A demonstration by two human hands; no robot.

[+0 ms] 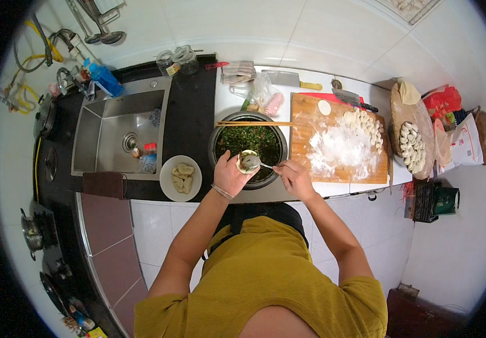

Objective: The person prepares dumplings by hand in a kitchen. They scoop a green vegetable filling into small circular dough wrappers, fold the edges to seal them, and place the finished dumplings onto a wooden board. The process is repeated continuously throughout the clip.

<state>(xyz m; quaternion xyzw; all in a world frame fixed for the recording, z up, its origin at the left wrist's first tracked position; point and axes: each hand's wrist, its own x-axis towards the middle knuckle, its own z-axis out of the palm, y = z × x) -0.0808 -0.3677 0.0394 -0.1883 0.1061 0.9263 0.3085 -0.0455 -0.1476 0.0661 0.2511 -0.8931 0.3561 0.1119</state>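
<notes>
Over one large pot (pixel 216 132) of green filling (pixel 248 135), two hands work apart, bridged by one spoon (pixel 265 165). Left hand (pixel 230 174) cups one wrapper (pixel 245 156), opened out, some filling on it; fingers curl round its edge. Right hand (pixel 292 177) pinches the spoon handle, spoon tip at the wrapper. One pair of chopsticks (pixel 254 123) lies across the pot's far rim.

Right of pot: one wooden board (pixel 333 176), one flour patch (pixel 341 149), one flat pale disc (pixel 324 107) near its far edge, a cluster of small dough pieces (pixel 366 127), too many to count. Two knives by the board: one cleaver (pixel 282 78) with yellow handle behind, one dark-handled knife (pixel 350 98) at the far right corner. Further right, one tray (pixel 403 115) bearing rows of dumplings (pixel 411 146), exact count unclear.

Left of pot: one white bowl (pixel 165 183) with several pale pieces (pixel 183 179), overlapping, count uncertain. One sink (pixel 102 121), one blue bottle (pixel 105 79) at its far left corner. Two glass jars (pixel 186 58) behind.
</notes>
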